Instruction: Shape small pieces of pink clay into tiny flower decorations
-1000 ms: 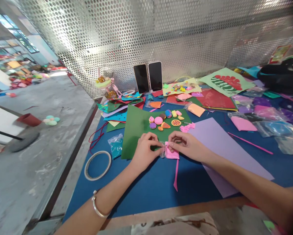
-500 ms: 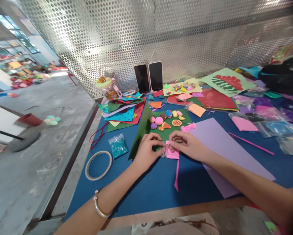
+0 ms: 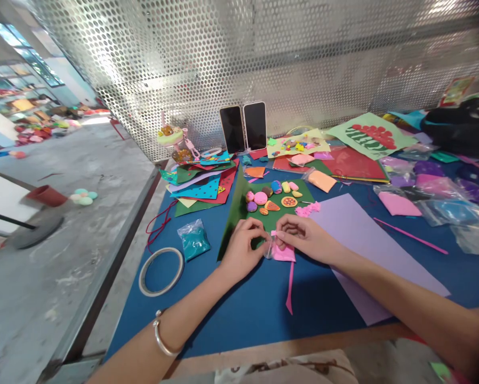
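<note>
"Holding anything, that left hand?"

"Yes, thumb and forefinger pinch the clear plastic end of a small pink packet."

"And the right hand?"

"Closed on the packet's top edge with thumb and fingertips. The remaining fingers curl inward; I can't tell what they touch."

"Where exactly is the packet?"

"Between the two hands, at the near edge of the green sheet, over the blue table. Whether it rests there or is held just above, I can't tell."

"Anything close by?"

"A slim pink stick lies just below, its far end meeting the packet. Small food shapes sit on the green sheet, whose left side stands folded up beside the left hand. The right forearm crosses a lilac sheet."

"And further left?"

"A teal packet and a tape ring."
</note>
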The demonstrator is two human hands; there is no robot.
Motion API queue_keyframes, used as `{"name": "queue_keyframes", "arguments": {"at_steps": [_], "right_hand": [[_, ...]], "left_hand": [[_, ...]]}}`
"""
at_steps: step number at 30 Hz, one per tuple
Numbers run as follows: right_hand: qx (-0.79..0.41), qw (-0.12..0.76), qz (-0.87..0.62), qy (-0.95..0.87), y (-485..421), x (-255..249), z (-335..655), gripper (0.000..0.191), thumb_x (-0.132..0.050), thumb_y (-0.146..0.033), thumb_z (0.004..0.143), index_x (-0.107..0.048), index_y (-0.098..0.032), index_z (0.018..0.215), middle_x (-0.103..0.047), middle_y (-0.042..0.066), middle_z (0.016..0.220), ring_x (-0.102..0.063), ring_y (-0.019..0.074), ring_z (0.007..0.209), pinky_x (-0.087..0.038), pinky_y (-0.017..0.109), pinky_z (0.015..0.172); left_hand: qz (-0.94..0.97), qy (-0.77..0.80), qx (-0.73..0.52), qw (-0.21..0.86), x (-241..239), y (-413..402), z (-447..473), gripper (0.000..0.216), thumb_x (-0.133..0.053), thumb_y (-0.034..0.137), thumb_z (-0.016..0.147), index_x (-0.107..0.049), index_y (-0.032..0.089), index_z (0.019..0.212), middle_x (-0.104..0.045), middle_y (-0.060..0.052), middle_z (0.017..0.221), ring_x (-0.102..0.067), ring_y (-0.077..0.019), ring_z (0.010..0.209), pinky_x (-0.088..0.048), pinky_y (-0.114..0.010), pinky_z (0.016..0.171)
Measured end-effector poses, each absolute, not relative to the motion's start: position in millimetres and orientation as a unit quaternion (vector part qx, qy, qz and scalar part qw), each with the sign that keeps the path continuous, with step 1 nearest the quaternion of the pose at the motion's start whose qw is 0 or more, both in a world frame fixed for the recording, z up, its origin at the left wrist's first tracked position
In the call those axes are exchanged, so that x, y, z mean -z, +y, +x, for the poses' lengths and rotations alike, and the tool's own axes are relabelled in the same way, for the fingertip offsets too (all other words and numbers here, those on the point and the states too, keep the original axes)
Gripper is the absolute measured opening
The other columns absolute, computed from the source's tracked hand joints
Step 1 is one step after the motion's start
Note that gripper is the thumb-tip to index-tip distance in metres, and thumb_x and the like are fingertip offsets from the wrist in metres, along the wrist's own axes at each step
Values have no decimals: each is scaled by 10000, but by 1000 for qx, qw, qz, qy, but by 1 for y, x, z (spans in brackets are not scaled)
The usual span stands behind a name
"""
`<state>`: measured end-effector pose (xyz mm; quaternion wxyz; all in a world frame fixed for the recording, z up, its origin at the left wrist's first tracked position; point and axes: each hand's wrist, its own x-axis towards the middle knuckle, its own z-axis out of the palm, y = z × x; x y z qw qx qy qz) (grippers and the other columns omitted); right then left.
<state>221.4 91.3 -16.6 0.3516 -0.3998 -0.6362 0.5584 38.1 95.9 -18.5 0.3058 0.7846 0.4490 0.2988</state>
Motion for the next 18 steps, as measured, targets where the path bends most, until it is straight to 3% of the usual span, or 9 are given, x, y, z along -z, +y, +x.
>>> {"name": "queue_keyframes", "arguments": {"at_steps": [8,18], "right_hand": [[-571,349,-412,-619,90,15,221,164,-572,-344,847,-512,-198,802,-597,-15,682,-631,147,682,-491,276,671],[-587,355,-404,-605,91,16,222,152,-580,-323,849,-521,-191,801,-602,-11,682,-613,139,666,-476,264,657]], "left_hand": [[748,467,-320,347,12,95,36,88,-621,124,753,-655,159,680,-499,-7,811,-528,-153,830,-409,-285,819],[690,522,-339,369,1,97,19,138,-617,263,760,-705,169,709,-498,-31,851,-535,-163,805,-425,-266,702]]}}
